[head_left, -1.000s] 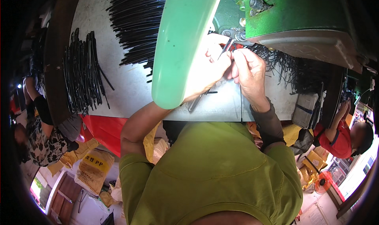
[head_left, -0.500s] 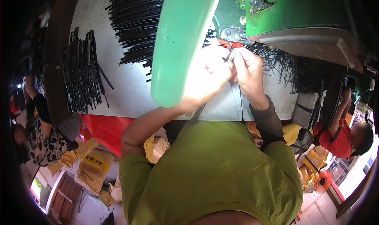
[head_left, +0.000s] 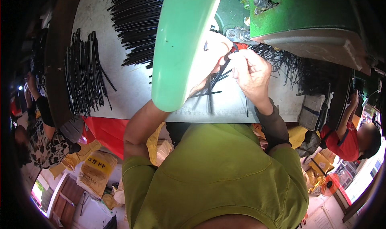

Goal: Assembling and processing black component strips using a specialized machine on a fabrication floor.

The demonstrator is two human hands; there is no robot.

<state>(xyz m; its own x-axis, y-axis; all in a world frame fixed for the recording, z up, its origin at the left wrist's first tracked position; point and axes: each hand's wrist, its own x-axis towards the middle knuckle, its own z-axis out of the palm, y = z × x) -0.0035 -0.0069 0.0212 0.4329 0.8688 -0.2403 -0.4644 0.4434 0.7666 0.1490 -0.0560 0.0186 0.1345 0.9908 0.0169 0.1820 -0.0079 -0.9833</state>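
Observation:
My left hand [head_left: 215, 48], bleached by glare and partly hidden by the lamp, is closed on thin black strips [head_left: 210, 95] whose ends hang out below it. Thumb and fingers of my right hand [head_left: 254, 75] pinch at the end of a black strip beside the left fingertips; the tip itself is hard to make out. Both hands meet just in front of a small red part [head_left: 241, 46] at the foot of the green machine [head_left: 305, 16]. A loose strip [head_left: 247, 107] lies on the table under my right hand.
A pale green lamp [head_left: 173, 64] hangs over my left forearm. Black strips lie in a large pile [head_left: 136, 24], a smaller bundle [head_left: 86, 72] at left, and a tangled heap [head_left: 277, 60] at right. Other people work at both sides; sacks [head_left: 96, 170] stand on the floor.
My left hand has shifted slightly up and left, and more strips now show beneath it. The right hand has opened a gap from it and moved slightly down.

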